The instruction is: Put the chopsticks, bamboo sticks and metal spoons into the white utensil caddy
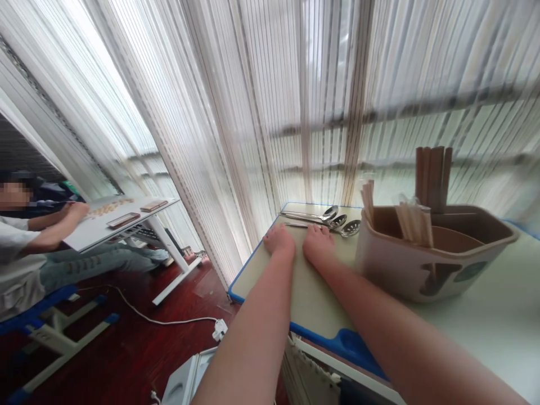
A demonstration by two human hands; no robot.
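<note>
My left hand (279, 239) rests low over the desk top near its left edge, fingers curled, at the handle end of the nearest spoon. Whatever the left fingers hold is hidden. Beside it, my right hand (319, 242) is closed over the handle of a metal slotted spoon (351, 228), whose bowl with holes shows to the right of the hand. Two more metal spoons lie just behind, side by side, their bowls to the right: a middle spoon (338, 221) and a far spoon (331, 212).
A brown-rimmed bin (400, 275) stands right of my hands, with wrapped chopsticks (415, 225) and brown sticks (433, 177) in it. The blue-edged desk (314, 304) meets a curtain (236, 112). At left, a person sits at a white table (84, 239); a cable (169, 322) crosses the floor.
</note>
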